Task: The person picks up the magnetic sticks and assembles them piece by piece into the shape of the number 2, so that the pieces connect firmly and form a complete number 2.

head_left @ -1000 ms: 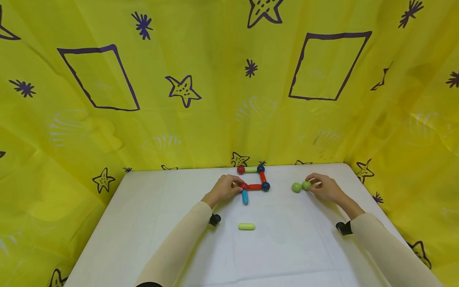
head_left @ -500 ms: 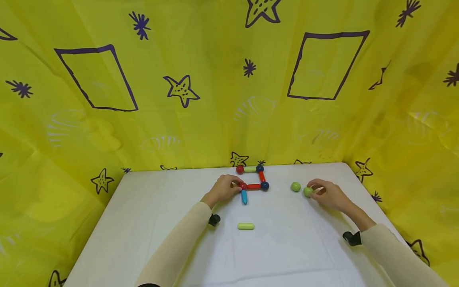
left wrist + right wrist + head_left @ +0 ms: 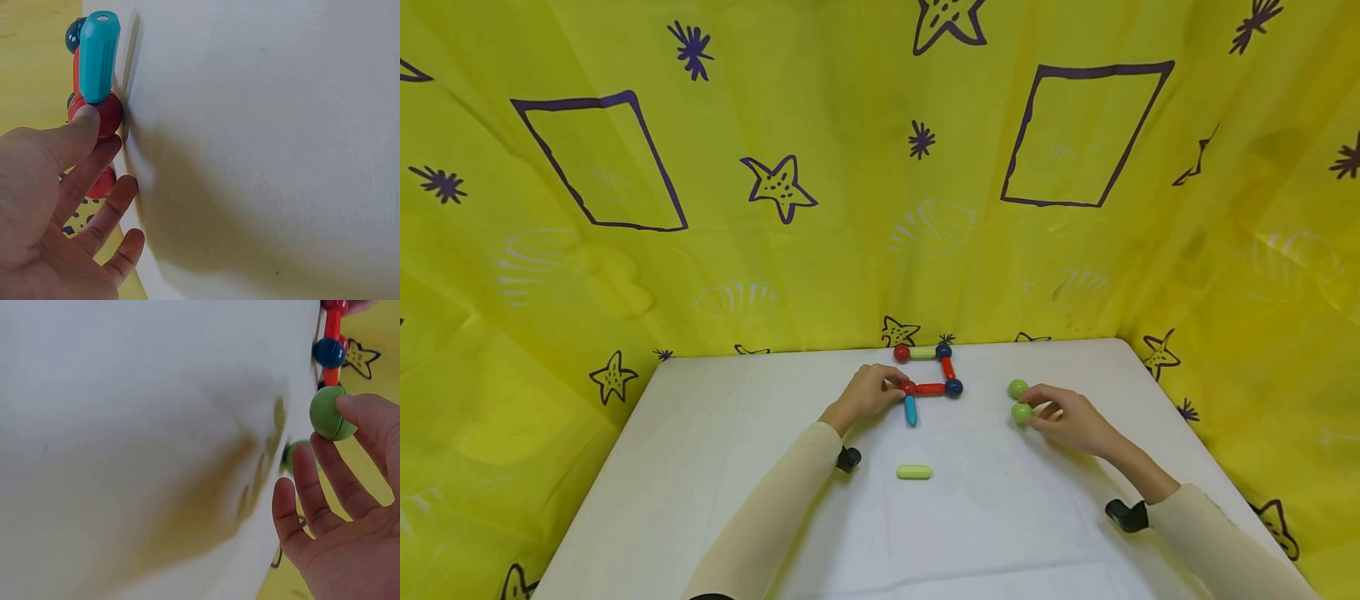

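My left hand (image 3: 868,392) pinches a red ball (image 3: 106,115) between thumb and index finger. The ball is a corner of a joined chain of balls and rods. A blue rod (image 3: 912,411) sticks out from it toward me, and a red rod (image 3: 931,389) runs right to a dark blue ball (image 3: 953,387). From there another red rod (image 3: 947,367) leads back to a second dark blue ball (image 3: 943,352). My right hand (image 3: 1067,419) pinches a green ball (image 3: 328,414) between thumb and index finger, its other fingers spread. A second green ball (image 3: 1018,389) lies just behind it.
At the chain's far end, a light green rod (image 3: 922,353) ends in a red ball (image 3: 902,353) near the table's back edge. One loose yellow-green rod (image 3: 913,472) lies nearer me on the white table (image 3: 985,533). A yellow patterned curtain (image 3: 850,267) surrounds the table.
My right hand has carried its green ball from beside the other green ball toward me, then left, so it now sits in front of that one. My left hand stays at the red ball.
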A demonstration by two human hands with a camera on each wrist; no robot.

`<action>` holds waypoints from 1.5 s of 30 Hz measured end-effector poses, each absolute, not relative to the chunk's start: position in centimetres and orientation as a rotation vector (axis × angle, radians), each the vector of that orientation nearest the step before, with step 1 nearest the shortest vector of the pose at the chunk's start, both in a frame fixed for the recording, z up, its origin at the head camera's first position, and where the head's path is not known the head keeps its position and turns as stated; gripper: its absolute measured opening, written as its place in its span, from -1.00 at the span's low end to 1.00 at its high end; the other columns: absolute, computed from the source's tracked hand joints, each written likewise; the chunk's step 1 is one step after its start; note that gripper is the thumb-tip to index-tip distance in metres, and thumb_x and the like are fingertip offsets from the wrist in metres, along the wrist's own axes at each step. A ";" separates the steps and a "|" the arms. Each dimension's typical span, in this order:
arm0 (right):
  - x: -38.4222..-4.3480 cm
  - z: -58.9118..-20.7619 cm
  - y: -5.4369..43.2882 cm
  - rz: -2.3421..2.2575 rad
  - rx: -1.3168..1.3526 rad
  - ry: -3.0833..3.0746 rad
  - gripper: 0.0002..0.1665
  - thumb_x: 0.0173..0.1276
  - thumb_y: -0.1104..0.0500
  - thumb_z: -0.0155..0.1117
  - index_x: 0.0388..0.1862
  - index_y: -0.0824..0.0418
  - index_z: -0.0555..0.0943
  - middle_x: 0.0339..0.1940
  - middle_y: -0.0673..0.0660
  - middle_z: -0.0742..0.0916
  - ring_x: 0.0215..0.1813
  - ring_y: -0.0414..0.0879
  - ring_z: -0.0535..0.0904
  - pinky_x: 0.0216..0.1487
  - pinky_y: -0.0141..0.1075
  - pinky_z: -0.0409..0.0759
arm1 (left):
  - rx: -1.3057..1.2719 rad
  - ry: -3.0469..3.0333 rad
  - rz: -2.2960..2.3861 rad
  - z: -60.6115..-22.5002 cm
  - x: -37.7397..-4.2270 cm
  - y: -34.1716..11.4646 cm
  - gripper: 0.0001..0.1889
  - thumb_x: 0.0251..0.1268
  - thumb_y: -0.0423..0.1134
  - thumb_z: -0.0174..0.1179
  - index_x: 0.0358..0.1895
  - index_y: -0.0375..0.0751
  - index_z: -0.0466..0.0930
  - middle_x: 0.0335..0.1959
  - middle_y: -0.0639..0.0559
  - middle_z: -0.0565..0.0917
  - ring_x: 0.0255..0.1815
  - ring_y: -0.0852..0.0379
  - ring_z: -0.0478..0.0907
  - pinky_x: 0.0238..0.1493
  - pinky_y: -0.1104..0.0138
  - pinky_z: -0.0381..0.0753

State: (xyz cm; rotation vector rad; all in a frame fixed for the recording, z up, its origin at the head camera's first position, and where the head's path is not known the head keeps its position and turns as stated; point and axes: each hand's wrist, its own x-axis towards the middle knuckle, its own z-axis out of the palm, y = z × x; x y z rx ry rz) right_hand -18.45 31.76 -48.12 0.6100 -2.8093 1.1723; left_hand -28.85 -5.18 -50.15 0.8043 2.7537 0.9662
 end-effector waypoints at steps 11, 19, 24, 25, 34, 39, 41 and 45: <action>-18.7 -48.0 27.8 1.338 0.723 -2.800 -0.68 0.34 0.33 0.44 0.06 0.19 0.67 -0.01 0.16 0.74 -0.15 -0.03 0.71 -0.16 -0.28 0.69 | 0.810 2.734 0.990 -50.1 -28.8 -5.2 -0.76 0.41 -0.24 0.34 0.09 -0.10 0.75 -0.04 0.04 0.78 -0.19 0.12 0.53 0.00 0.24 0.48; -19.6 -48.2 24.8 1.393 0.822 -2.784 -0.71 0.36 0.29 0.44 0.04 0.16 0.68 -0.01 0.13 0.75 -0.15 -0.04 0.69 -0.14 -0.28 0.67 | 0.781 2.717 1.001 -50.0 -28.8 -5.2 -0.75 0.41 -0.23 0.34 0.09 -0.08 0.75 -0.03 0.04 0.78 -0.18 0.12 0.51 0.00 0.24 0.47; -19.8 -48.4 23.2 1.431 0.845 -2.783 -0.70 0.35 0.30 0.44 0.05 0.14 0.68 -0.03 0.10 0.75 -0.15 -0.04 0.69 -0.13 -0.29 0.67 | 0.782 2.714 1.006 -50.0 -28.8 -5.2 -0.76 0.41 -0.23 0.34 0.09 -0.08 0.75 -0.03 0.05 0.78 -0.17 0.12 0.51 0.01 0.24 0.46; -19.8 -48.4 22.9 1.438 0.843 -2.789 -0.70 0.35 0.30 0.45 0.05 0.14 0.68 -0.03 0.10 0.75 -0.15 -0.04 0.68 -0.12 -0.29 0.67 | 0.782 2.713 1.009 -50.0 -28.8 -5.2 -0.76 0.41 -0.23 0.34 0.09 -0.08 0.75 -0.03 0.05 0.78 -0.17 0.12 0.51 0.01 0.24 0.46; -19.9 -48.8 20.0 1.451 0.767 -2.876 -0.72 0.36 0.24 0.45 0.03 0.08 0.69 -0.03 0.04 0.75 -0.12 -0.05 0.66 -0.08 -0.29 0.65 | 0.767 2.707 1.029 -49.8 -28.7 -5.3 -0.76 0.41 -0.23 0.34 0.08 -0.06 0.76 -0.03 0.05 0.78 -0.16 0.11 0.52 -0.01 0.25 0.49; -19.9 -49.5 18.7 1.470 0.764 -2.882 -0.72 0.36 0.24 0.44 0.04 0.09 0.70 -0.02 0.04 0.76 -0.12 -0.06 0.65 -0.08 -0.29 0.63 | 0.782 2.710 1.036 -49.6 -28.5 -5.4 -0.78 0.41 -0.24 0.34 0.06 -0.06 0.77 -0.05 0.05 0.79 -0.17 0.11 0.52 -0.02 0.26 0.48; -20.0 -49.7 18.3 1.481 0.769 -2.878 -0.72 0.37 0.24 0.44 0.04 0.08 0.70 -0.02 0.04 0.77 -0.13 -0.07 0.64 -0.08 -0.29 0.63 | 0.790 2.713 1.032 -49.6 -28.5 -5.4 -0.78 0.40 -0.24 0.34 0.06 -0.07 0.77 -0.05 0.05 0.79 -0.17 0.11 0.53 -0.03 0.26 0.48; -19.8 -49.9 17.6 1.478 0.766 -2.882 -0.73 0.36 0.26 0.44 0.02 0.07 0.71 -0.06 0.03 0.77 -0.16 -0.08 0.62 -0.10 -0.30 0.62 | 0.798 2.713 1.028 -49.6 -28.5 -5.4 -0.77 0.40 -0.25 0.34 0.07 -0.09 0.77 -0.05 0.03 0.79 -0.17 0.11 0.53 -0.04 0.29 0.48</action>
